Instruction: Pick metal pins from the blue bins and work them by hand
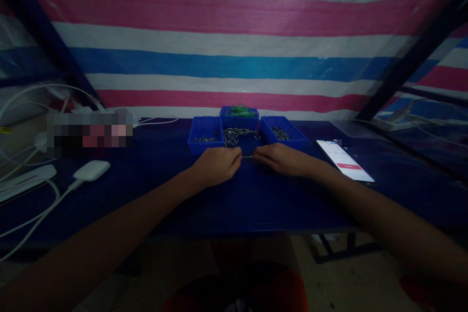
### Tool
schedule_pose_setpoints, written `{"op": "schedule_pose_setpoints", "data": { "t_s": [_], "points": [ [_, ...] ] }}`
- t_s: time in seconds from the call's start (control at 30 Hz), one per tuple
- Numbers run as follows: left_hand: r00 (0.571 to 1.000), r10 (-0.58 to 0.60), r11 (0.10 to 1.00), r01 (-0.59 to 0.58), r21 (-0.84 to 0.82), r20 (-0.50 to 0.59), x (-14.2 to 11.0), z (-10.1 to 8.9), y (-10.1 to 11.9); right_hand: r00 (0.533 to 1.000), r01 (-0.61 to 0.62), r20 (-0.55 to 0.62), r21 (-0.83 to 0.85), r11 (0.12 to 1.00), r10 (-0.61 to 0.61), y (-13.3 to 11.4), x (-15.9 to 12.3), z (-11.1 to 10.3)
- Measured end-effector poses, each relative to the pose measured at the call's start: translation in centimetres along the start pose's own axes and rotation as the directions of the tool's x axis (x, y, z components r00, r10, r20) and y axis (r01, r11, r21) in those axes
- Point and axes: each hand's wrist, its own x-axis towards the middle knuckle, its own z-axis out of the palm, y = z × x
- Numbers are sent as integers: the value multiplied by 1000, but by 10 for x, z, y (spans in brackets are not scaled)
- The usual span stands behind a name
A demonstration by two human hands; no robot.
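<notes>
My left hand (pixel 216 165) and my right hand (pixel 278 158) rest on the dark blue table (pixel 241 200), fingertips almost meeting. Between them they pinch a thin metal pin (pixel 247 157), held level just above the tabletop. Right behind the hands lies a loose pile of small metal pins (pixel 237 135). A blue tray (pixel 205 136) with a few pins stands at the left of the pile, another blue tray (pixel 283 134) with pins at the right. A third blue tray (pixel 239 113) behind holds green pieces.
A lit phone (pixel 345 161) lies to the right of my right hand. At the left are a white charger (pixel 91 170), white cables (pixel 32 214) and a power strip (pixel 25 180). A striped tarp (pixel 234 34) hangs behind the table.
</notes>
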Motion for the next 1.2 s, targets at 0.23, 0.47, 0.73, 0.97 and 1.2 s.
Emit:
{"op": "schedule_pose_setpoints", "data": {
  "t_s": [0.23, 0.47, 0.73, 0.97, 1.2],
  "points": [
    [999, -19, 1000, 19, 8, -28, 0, 2, -1, 1000, -5, 24, 65, 998, 3, -2, 0, -3],
    [999, 13, 998, -16, -64, -40, 0, 1, -2, 999, 12, -36, 40, 999, -10, 0, -1, -3],
    [997, 48, 995, -53, -89, -63, 1, 2, -4, 998, 0, -67, 65, 998, 4, 1, -1, -2],
    [998, 47, 995, -52, -90, -49, 0, 4, -4, 999, 3, -51, 61, 998, 0, 0, -1, -1],
    [998, 53, 995, -57, -87, -45, 0, 2, -5, 1000, 23, 9, 88, 996, -23, -1, -1, -3]
  ]
}}
